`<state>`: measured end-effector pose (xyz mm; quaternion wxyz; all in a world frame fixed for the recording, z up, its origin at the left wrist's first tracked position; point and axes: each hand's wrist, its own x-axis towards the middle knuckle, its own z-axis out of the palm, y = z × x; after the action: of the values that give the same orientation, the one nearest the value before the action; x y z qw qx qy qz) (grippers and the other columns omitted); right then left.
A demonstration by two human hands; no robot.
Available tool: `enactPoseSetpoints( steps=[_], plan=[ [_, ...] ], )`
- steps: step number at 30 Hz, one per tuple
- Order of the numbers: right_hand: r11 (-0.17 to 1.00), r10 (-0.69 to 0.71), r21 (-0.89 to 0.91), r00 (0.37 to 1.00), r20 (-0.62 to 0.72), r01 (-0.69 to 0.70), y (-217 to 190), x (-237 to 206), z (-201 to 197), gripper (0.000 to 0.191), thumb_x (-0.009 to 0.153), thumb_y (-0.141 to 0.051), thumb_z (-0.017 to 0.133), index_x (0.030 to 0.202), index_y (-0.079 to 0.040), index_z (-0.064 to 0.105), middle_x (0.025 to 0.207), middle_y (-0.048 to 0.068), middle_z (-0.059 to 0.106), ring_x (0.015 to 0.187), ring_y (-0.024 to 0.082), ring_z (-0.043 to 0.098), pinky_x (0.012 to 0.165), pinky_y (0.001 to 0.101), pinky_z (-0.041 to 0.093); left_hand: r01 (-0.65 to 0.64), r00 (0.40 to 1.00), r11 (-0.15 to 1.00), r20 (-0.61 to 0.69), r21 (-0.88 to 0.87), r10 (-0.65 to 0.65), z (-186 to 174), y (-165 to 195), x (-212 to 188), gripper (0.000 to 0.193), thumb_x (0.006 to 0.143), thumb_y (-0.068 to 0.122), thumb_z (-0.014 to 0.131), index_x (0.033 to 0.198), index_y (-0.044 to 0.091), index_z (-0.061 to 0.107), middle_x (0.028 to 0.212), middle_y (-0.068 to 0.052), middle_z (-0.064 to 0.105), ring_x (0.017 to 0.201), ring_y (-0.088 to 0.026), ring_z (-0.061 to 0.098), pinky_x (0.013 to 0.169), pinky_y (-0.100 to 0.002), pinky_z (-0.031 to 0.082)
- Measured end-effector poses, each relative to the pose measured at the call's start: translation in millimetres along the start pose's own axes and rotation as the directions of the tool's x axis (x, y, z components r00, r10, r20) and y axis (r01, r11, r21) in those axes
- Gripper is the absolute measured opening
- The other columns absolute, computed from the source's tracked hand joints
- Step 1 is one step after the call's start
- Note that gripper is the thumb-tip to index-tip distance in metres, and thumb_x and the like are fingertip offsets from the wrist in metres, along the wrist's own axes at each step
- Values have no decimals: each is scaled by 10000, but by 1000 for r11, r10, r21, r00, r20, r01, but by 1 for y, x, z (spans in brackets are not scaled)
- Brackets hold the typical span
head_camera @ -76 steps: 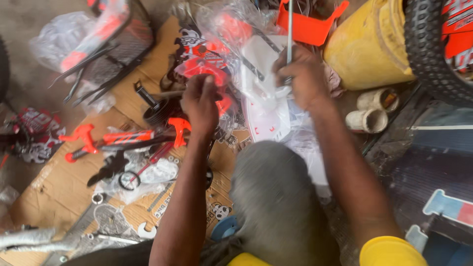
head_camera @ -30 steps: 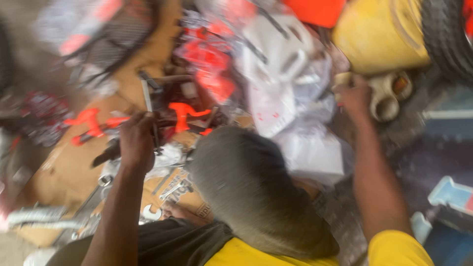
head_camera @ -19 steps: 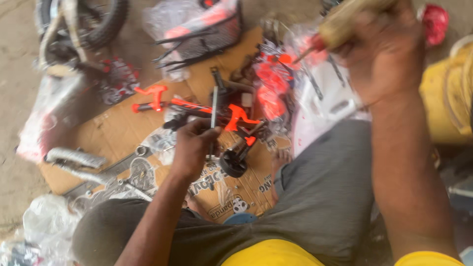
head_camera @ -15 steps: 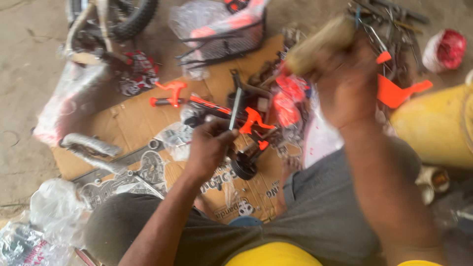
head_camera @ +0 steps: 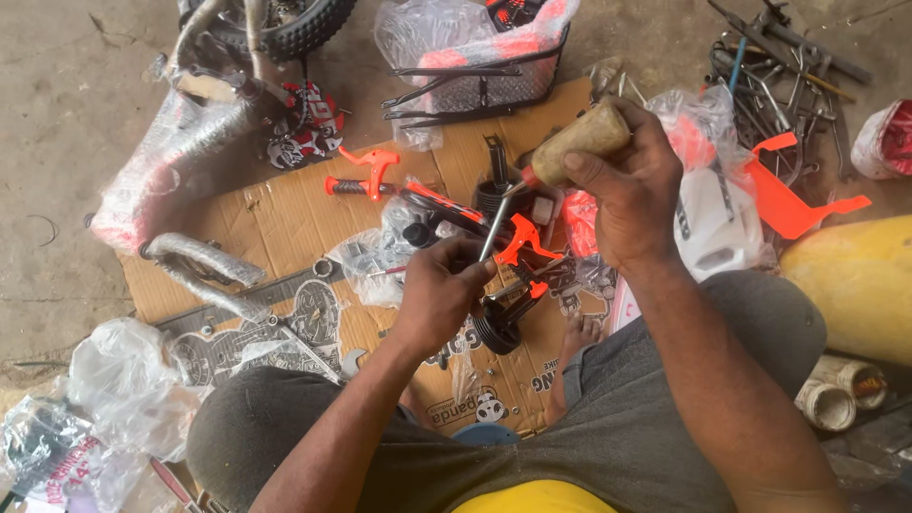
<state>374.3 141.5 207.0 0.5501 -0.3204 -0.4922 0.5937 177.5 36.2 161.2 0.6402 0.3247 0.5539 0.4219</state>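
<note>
Closest to the camera are the person's knees in grey shorts, with a bare foot tucked on the flat cardboard spread over the floor.

Just past the knees, the left hand is closed tight around a small black and orange bike part. The part looks hard and stiff, made of metal and plastic, and it seems light enough for one hand. It has bumpy edges, so it should not slip much. I think the thick black middle is the best place to take hold, since the thin orange lever could snap if it gets squeezed or bent.

The right hand is a bit higher, with its grip wrapped around the fat tan handle of a screwdriver. The thin metal shaft slants down to the part held by the left hand (its tip is hidden there, so I cannot tell just where it touches). The handle is round and smooth, so it needs a firm hold.

Farther off lie an orange handlebar piece, a wire basket with plastic bags, and a knobby tyre. Far right is a pile of metal tools and a yellow drum
</note>
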Motion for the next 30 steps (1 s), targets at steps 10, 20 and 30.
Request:
enactPoseSetpoints(
  steps=[10,20,30],
  plan=[
    [976,-37,-213,997,64,50,0,-5,6,589,939,-21,785,1438,33,478,1270,153,629,1183,235,697,1086,398,621,-6,997,998,-78,59,10,2,-4,1,195,894,99,746,1030,-27,689,718,-29,650,502,-70,546,419,-251,461],
    [972,-76,-218,996,47,84,-10,-8,1,560,952,-43,764,1425,26,472,1214,134,648,1113,206,722,1025,392,646,-30,992,990,-118,140,47,6,-12,8,166,897,99,753,1019,-5,710,810,-44,694,623,-63,613,503,-235,547],
    [991,-58,115,996,-64,65,-42,-1,0,507,1000,-31,773,1428,15,505,1186,137,650,1036,246,708,859,425,642,-507,850,851,-86,136,520,19,-35,31,129,977,38,673,1100,3,688,975,-54,686,899,-149,687,829,-287,576]
  ],
)
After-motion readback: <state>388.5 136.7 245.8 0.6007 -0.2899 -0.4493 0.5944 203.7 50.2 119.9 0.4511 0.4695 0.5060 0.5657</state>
